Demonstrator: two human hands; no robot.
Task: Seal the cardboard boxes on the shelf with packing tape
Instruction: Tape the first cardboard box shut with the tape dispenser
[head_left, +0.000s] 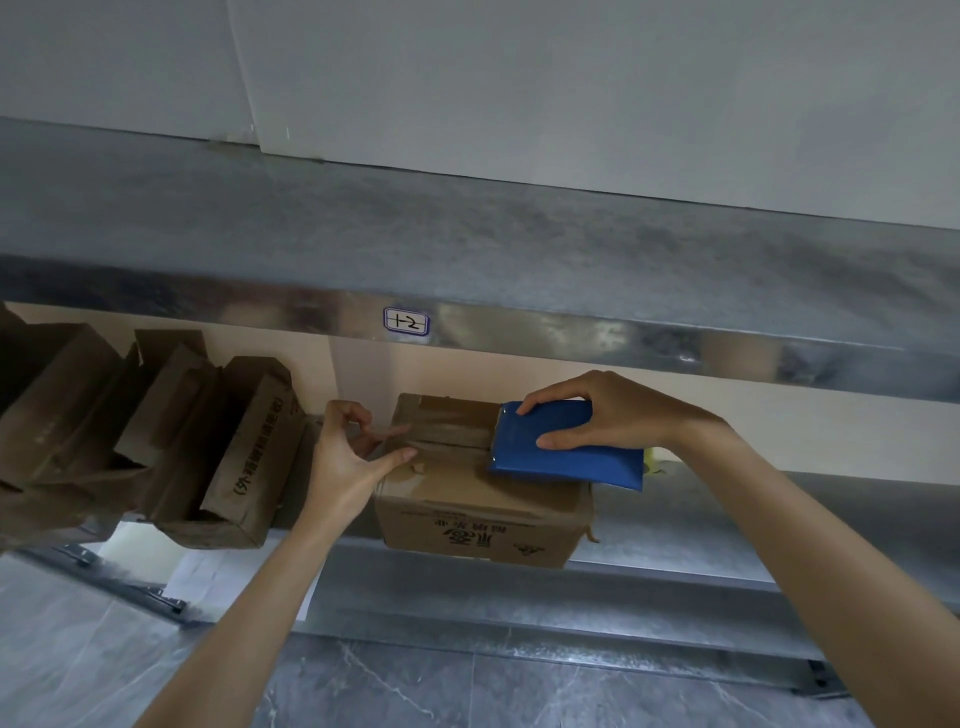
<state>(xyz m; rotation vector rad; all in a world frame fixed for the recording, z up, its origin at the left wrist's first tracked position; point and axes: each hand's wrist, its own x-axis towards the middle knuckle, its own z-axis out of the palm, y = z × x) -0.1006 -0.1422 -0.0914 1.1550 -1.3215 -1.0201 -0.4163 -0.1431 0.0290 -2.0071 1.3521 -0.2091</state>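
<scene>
A brown cardboard box (467, 506) stands on the lower metal shelf (701, 561), its top flaps closed with a strip of clear tape (447, 421) running along the seam. My right hand (597, 415) grips a blue tape dispenser (561, 447) that lies on the right part of the box top. My left hand (348, 457) is at the box's left top edge, thumb and fingertips touching the tape end there.
Several other brown cardboard boxes (244, 457) lean tilted on the shelf to the left. The upper metal shelf (467, 244) with a label (407, 321) hangs just above the hands. Grey tiled floor (467, 691) lies below.
</scene>
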